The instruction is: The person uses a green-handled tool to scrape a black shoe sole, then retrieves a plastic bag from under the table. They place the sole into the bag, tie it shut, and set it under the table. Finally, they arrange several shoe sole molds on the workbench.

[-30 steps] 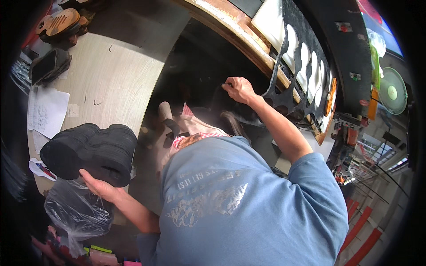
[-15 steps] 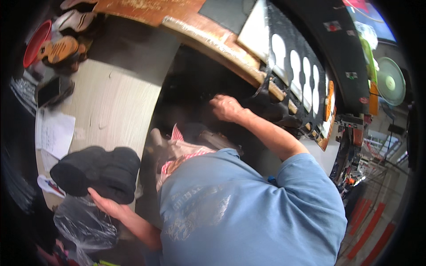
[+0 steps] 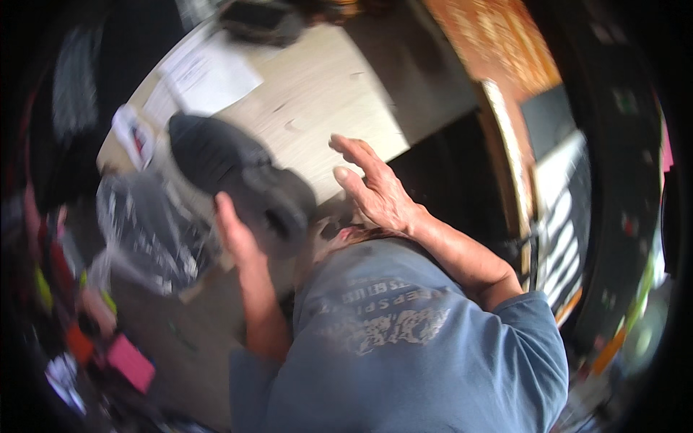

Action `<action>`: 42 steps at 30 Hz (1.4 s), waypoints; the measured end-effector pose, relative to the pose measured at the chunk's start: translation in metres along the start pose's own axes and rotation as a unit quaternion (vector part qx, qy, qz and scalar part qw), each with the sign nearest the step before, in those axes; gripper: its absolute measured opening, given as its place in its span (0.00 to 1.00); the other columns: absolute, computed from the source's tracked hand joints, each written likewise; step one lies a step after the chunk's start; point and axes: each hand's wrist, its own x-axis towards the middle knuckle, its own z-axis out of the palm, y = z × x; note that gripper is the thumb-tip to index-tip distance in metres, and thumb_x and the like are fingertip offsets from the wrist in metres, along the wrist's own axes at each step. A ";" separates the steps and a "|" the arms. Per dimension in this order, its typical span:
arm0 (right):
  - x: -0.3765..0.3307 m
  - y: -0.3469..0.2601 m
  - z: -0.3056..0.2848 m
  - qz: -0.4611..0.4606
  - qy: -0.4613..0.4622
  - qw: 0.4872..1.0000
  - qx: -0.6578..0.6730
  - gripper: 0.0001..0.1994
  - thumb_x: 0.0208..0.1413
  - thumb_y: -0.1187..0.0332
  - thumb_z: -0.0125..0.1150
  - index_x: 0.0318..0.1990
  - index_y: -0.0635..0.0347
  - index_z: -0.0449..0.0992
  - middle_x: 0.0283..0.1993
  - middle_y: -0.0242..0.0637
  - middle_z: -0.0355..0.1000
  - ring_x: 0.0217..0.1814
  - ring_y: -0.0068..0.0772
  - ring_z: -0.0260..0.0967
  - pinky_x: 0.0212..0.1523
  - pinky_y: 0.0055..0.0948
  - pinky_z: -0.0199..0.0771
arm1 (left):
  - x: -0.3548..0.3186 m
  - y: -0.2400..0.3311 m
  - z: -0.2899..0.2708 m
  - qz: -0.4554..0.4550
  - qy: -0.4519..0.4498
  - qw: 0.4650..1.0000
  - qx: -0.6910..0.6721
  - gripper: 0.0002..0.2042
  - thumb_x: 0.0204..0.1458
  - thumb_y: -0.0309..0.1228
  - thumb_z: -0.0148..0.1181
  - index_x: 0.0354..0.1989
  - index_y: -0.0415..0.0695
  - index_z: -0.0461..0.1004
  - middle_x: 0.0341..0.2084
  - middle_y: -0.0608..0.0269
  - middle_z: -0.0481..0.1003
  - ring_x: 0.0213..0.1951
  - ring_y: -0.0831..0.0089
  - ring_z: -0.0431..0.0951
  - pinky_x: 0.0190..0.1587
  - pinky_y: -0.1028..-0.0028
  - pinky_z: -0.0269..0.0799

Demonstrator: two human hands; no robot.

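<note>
A thick black bundle [image 3: 242,162] with rounded, lobed ends, perhaps a stack of cut pieces, lies at the near edge of the pale table [image 3: 317,94]. Blur hides what it is made of. Against its near left side rests my left hand [image 3: 242,234], fingers stretched out and not wrapped round it. My right hand [image 3: 377,186] is raised over the table's near right edge, thumb and fingers apart and nothing in it. A gap separates it from the bundle.
Left of the bundle sits a clear plastic bag [image 3: 155,234] with dark contents. Papers [image 3: 209,76] and a dark box-like thing [image 3: 260,23] lie farther back. To the right stands a worn wooden bench [image 3: 509,144] with a panel of white shapes [image 3: 567,216].
The view has swung round to the left. My right hand has come from the dark gap by the bench toward the bundle and opened. My left hand stays at the bundle's side.
</note>
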 end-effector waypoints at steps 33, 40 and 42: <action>0.137 -0.090 -0.113 -0.169 -0.262 0.910 0.274 0.38 0.72 0.39 0.42 0.73 0.66 0.61 0.71 0.45 0.65 0.69 0.35 0.65 0.67 0.33 0.66 | -0.038 0.037 0.026 -0.113 -0.044 0.948 0.294 0.36 0.63 0.54 0.59 0.72 0.42 0.64 0.72 0.49 0.62 0.68 0.47 0.65 0.71 0.50 0.56; 0.056 -0.185 -0.271 -0.501 -0.398 0.737 0.216 0.43 0.65 0.33 0.46 0.67 0.70 0.70 0.71 0.65 0.59 0.73 0.63 0.58 0.70 0.54 0.59 | -0.012 0.052 0.075 0.095 -0.025 0.939 0.330 0.35 0.64 0.54 0.58 0.71 0.42 0.64 0.71 0.48 0.63 0.67 0.47 0.66 0.70 0.51 0.57; 0.053 -0.197 -0.273 -0.562 -0.399 0.682 0.243 0.41 0.66 0.37 0.53 0.67 0.72 0.67 0.73 0.62 0.57 0.73 0.61 0.57 0.70 0.52 0.59 | -0.004 0.056 0.082 0.147 -0.004 0.927 0.345 0.35 0.64 0.54 0.58 0.71 0.42 0.64 0.71 0.48 0.63 0.67 0.47 0.66 0.70 0.51 0.57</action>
